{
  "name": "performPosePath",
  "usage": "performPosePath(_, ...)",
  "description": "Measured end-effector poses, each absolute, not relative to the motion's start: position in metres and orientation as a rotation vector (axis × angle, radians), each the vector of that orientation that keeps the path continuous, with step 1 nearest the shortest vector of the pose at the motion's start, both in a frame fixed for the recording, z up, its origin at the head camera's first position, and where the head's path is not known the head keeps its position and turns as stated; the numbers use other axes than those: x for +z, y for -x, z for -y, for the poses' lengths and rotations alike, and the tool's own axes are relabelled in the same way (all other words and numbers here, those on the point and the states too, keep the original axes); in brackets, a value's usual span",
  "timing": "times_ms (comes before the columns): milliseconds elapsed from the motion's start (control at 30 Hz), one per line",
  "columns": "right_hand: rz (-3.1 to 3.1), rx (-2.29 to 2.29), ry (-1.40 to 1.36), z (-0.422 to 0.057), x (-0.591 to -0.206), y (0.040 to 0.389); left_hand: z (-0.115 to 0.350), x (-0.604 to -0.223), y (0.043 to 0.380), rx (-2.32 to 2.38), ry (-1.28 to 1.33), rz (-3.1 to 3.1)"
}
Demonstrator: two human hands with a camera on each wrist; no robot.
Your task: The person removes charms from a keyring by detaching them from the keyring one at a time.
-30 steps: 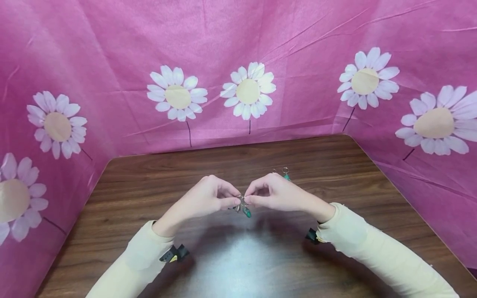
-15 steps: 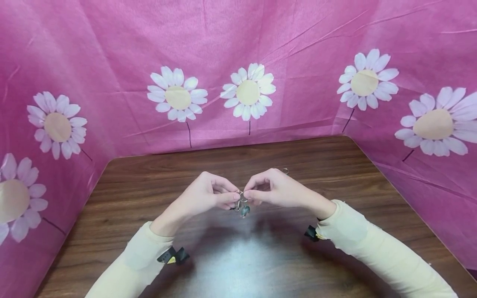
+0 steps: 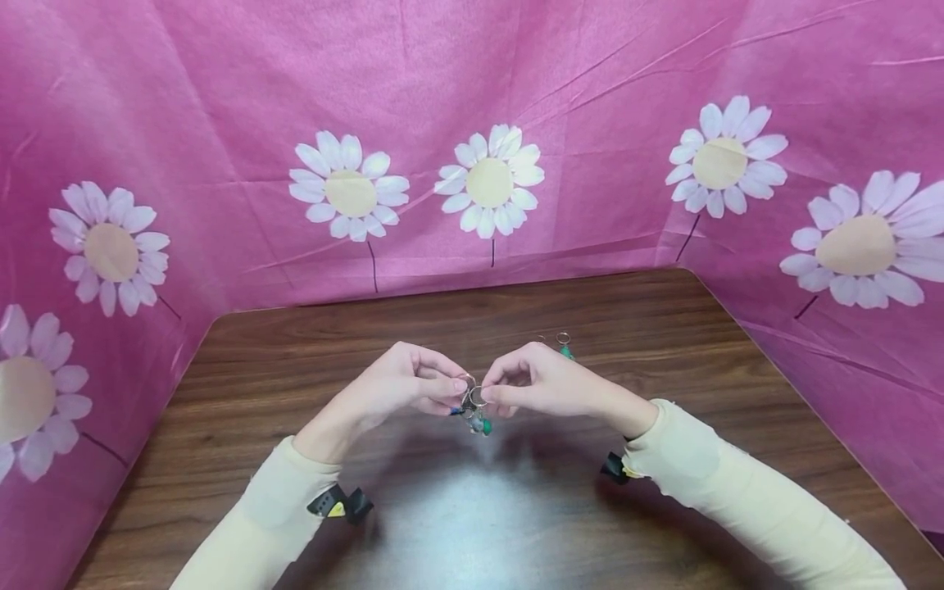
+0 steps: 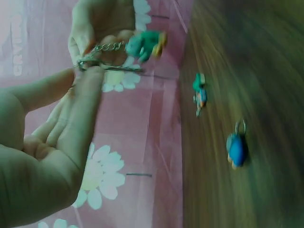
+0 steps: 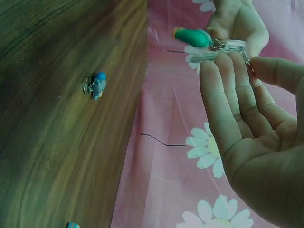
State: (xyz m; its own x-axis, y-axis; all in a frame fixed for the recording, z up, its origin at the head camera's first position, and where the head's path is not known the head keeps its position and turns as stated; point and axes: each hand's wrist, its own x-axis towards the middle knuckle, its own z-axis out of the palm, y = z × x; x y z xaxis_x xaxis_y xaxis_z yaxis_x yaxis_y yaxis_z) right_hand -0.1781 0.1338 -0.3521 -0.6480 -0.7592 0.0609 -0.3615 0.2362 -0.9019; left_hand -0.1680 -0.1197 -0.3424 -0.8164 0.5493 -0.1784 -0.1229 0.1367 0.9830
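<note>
Over the middle of the table, my left hand (image 3: pixel 409 381) and right hand (image 3: pixel 533 381) meet at fingertip height, each pinching metal rings between thumb and finger. A round key ring (image 3: pixel 478 397) shows at my right fingertips, overlapping the metal at the left ones. From it a keychain figure, mostly green (image 4: pixel 146 45), dangles on a short chain (image 4: pixel 108 46). Beside the chain, a slim silver metal piece (image 5: pixel 203 57) sticks out. The same green figure (image 5: pixel 194 38) appears blurred in the right wrist view. Fingers hide part of the rings.
Behind my right hand lies another keychain with a green figure (image 3: pixel 565 351). The left wrist view has a green-and-orange keychain (image 4: pixel 199 92) and a blue one (image 4: pixel 237 151) on the wooden table (image 4: pixel 266 61). A pink daisy-print cloth (image 3: pixel 605 98) walls the table.
Both hands have shifted slightly, the left drawing a little leftward. The hanging figure has swung and turned, and the green keychain behind the right hand shows again.
</note>
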Motion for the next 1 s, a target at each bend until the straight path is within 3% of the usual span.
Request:
performPosePath(233,-2.159,-1.346,1.054,-0.135,-0.351,0.182,0.119,-0.342,0.165,1.503,-0.789,-2.314)
performPosePath(500,-2.183,-1.351,1.016,-0.136,-0.344,0.182,0.115,-0.337,0.162,1.443,-1.026,-2.649)
performPosePath(767,-2.196,-1.364,0.981,-0.139,-0.338,0.179,0.11,-0.332,0.156,1.461,-1.005,-2.686)
performPosePath(1000,-2.167,-1.391,0.984,-0.139,-0.337,0.18,0.108,-0.333,0.155,1.588,-0.822,-2.622)
